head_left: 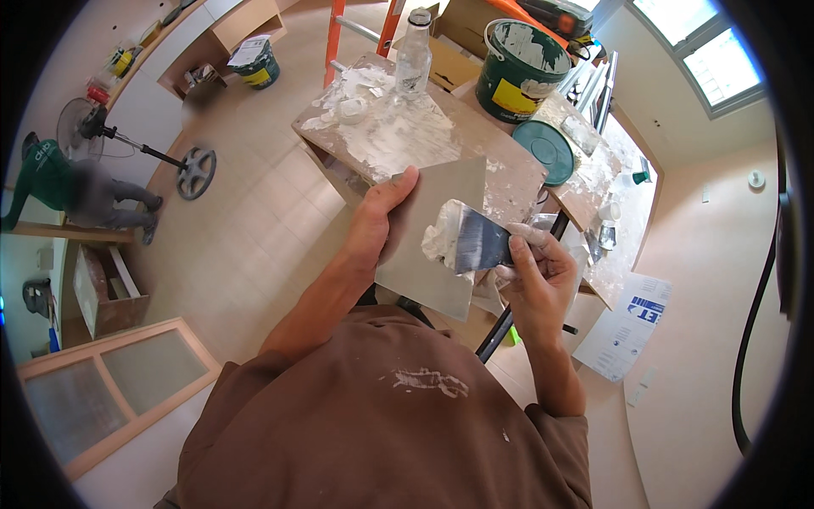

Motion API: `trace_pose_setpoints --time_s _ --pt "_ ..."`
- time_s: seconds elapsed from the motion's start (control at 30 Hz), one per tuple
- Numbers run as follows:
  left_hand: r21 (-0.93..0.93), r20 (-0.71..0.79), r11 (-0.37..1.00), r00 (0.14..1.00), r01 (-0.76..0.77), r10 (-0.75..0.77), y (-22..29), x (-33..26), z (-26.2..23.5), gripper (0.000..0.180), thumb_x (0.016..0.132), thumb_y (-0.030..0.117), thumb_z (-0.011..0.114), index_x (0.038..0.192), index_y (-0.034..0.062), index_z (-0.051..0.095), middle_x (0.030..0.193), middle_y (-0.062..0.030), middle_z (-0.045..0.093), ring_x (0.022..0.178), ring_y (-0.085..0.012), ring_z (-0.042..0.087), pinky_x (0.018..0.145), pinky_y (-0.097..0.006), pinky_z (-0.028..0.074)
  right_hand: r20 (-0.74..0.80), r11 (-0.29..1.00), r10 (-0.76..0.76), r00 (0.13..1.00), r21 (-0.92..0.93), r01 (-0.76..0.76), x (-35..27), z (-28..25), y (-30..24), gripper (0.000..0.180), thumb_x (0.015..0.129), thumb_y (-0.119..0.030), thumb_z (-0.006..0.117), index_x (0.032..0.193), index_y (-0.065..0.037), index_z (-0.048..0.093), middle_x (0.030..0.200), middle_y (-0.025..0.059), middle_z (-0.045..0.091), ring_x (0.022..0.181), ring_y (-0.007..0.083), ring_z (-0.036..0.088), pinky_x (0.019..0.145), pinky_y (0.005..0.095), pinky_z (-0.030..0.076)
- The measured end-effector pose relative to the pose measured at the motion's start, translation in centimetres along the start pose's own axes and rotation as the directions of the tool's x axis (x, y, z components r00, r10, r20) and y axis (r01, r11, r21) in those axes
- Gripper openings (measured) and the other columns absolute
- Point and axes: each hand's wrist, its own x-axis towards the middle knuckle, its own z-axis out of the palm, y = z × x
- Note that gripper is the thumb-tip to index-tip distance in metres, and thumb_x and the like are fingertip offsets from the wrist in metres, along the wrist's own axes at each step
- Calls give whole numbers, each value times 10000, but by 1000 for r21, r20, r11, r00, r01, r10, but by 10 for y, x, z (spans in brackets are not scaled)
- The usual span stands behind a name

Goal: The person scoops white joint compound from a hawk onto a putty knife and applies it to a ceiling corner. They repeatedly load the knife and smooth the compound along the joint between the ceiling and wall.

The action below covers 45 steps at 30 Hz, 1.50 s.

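My left hand grips the left edge of a flat grey rectangular board, thumb on its upper face and fingers hidden beneath. In my right hand is a putty knife with a wide dark blade; its handle is mostly covered by my fingers. A thick lump of white putty sits on the blade's left edge and over the board. The knife lies across the board, near its right side. Beyond both hands stands a worktable smeared with white putty.
On the table are a glass bottle, a dark green bucket and a round green lid. Behind it rises an orange ladder. Another person works at far left near a standing fan. A framed panel leans at lower left.
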Motion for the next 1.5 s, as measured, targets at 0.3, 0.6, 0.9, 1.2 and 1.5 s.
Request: trace_pose_setpoints --time_s 0.3,0.6,0.9,1.2,1.5 --pt "78 -103 997 995 15 -7 3 6 -9 400 926 385 537 1000 8 650 945 -29 647 856 -93 583 799 -216 423 -19 995 81 997 55 -80 3 -23 21 187 903 -72 589 1046 46 614 850 55 638 706 80 621 662 229 578" --pt "41 -169 999 985 -30 37 15 5 -4 438 924 341 535 1160 -28 539 1115 -110 587 996 -159 566 915 -266 424 -123 923 -328 937 -254 290 12 -36 -15 294 820 30 651 1101 51 563 914 93 630 782 114 631 688 245 563" --pt "272 201 961 975 41 -98 20 -2 1 400 948 329 492 1107 -31 571 942 -78 634 807 -107 605 675 -239 490 358 805 -253 899 -438 401 85 -36 -62 343 859 -134 657 1146 13 542 897 85 635 716 117 639 577 210 496" --pt "455 23 882 988 124 -150 30 -2 20 382 946 337 497 982 -23 619 856 -57 637 695 -90 593 617 -220 473 476 606 93 875 -724 330 97 -17 -65 461 821 -209 714 1133 86 546 628 42 556 550 57 511 484 216 367" --pt "341 -55 920 981 192 -184 17 20 14 345 960 242 428 934 -52 606 826 -98 635 679 -126 612 629 -243 497 336 677 87 938 -711 192 84 -36 -31 405 822 -185 718 1084 77 556 666 2 560 554 33 462 482 207 359"
